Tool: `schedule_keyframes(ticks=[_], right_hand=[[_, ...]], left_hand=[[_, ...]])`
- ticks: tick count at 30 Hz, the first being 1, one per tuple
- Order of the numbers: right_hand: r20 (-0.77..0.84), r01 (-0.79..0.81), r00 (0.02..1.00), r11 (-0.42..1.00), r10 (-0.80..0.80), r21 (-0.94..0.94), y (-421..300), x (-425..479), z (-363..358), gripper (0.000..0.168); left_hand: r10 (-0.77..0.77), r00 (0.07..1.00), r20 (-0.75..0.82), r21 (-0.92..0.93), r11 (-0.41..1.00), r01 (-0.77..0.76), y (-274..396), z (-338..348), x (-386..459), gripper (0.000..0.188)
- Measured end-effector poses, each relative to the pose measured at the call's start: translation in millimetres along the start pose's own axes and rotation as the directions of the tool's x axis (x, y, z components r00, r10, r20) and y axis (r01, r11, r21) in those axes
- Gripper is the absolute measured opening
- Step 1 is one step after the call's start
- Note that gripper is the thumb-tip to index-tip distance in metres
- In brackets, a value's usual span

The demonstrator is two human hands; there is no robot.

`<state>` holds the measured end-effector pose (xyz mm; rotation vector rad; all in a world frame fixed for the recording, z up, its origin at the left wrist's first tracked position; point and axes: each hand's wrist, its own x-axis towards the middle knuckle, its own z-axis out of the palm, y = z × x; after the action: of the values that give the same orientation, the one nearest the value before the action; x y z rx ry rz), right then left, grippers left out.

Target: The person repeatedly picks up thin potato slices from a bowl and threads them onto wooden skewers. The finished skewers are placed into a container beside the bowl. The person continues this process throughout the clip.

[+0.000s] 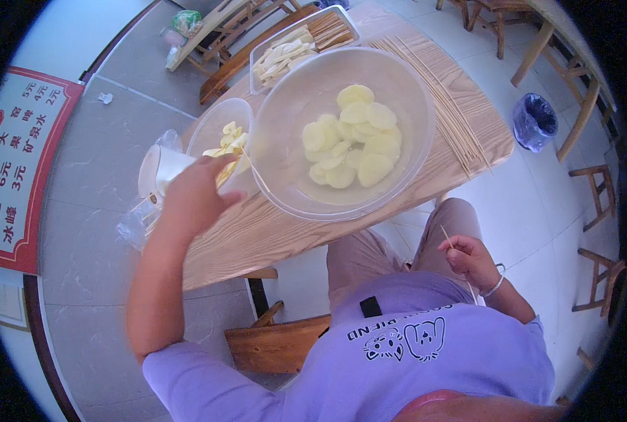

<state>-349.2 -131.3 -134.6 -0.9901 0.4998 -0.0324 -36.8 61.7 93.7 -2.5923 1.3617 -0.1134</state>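
My left hand (pixel 196 198) is slightly blurred, reaching over the near side of a small clear bowl (pixel 208 113) with pale yellow slices (pixel 232 138) inside. Its thumb and fingers are apart, and I see nothing held between them. A thin skewer (pixel 256 170) leans close to the fingertips, by the rim of a large translucent plastic bowl (pixel 276 195). Round pale slices, likely potato (pixel 353 140), lie in liquid in this bowl. Low at the right, above my lap, my right hand (pixel 469 261) grips a thin bamboo skewer (pixel 445 233), its tip pointing up.
Several long bamboo skewers (pixel 450 118) lie along the wood-grain table's (pixel 229 253) right side. Behind the bowls sits a clear tray (pixel 253 79) with pale strips (pixel 284 58) and brown sticks (pixel 334 30). A white cylindrical object (pixel 172 162) stands left. A lined bin (pixel 535 124) is on the floor.
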Motion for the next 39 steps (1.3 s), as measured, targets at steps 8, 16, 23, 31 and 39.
schedule_keyframes(ticks=[8, 16, 23, 31, 39], right_hand=[[-0.016, 0.010, 1.000, 1.000, -0.011, -0.026, 3.6, -5.7, -2.0, 0.019], [0.014, 0.015, 1.000, 1.000, -0.015, 0.026, 6.7, -3.3, 2.1, 0.019], [-0.044, -0.022, 0.999, 0.997, 0.019, -0.068, 3.9, -6.4, 4.8, 0.019], [-0.020, 0.012, 1.000, 1.000, -0.011, 0.018, 5.9, -6.4, -2.5, 0.020], [-0.021, 0.038, 0.999, 0.999, -0.037, 0.016, 6.0, -7.6, -2.9, 0.018]], left_hand=[[0.234, 0.957, -0.170, -0.006, 0.971, -0.239, -0.9, 28.5, 10.3, 0.014], [-0.163, 0.932, -0.323, -0.373, 0.927, 0.033, -64.1, -1.7, -5.7, 0.010], [-0.143, 0.965, -0.219, -0.419, 0.907, 0.039, -95.1, 8.4, -32.8, 0.027], [-0.160, 0.985, -0.058, -0.250, 0.958, 0.141, -112.4, -8.0, -66.0, 0.048], [-0.148, 0.838, -0.525, -0.252, 0.968, 0.013, -17.5, -38.3, -44.0, 0.028]])
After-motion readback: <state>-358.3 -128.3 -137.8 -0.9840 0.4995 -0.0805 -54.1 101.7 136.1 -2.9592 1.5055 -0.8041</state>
